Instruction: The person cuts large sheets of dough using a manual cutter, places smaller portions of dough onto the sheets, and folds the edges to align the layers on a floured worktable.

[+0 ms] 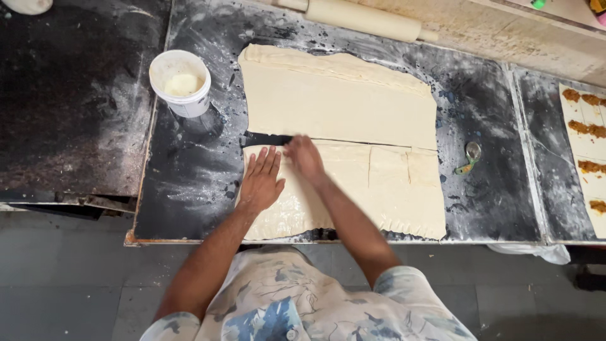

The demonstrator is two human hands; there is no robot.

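Observation:
Two pale sheets of rolled dough lie on a dark floured worktop [189, 183]. The far sheet [338, 101] is whole. The near sheet [391, 189] is scored into rectangles. My left hand [260, 180] lies flat, fingers spread, on the near sheet's left end. My right hand [304, 158] rests at the near sheet's top edge, blurred, and I cannot tell whether it holds anything.
A white tub [181, 82] with pale paste stands left of the far sheet. A wooden rolling pin [360, 17] lies at the back. A small wheel cutter [470, 156] lies right of the dough. Dough strips with brown filling [587, 129] sit at the far right.

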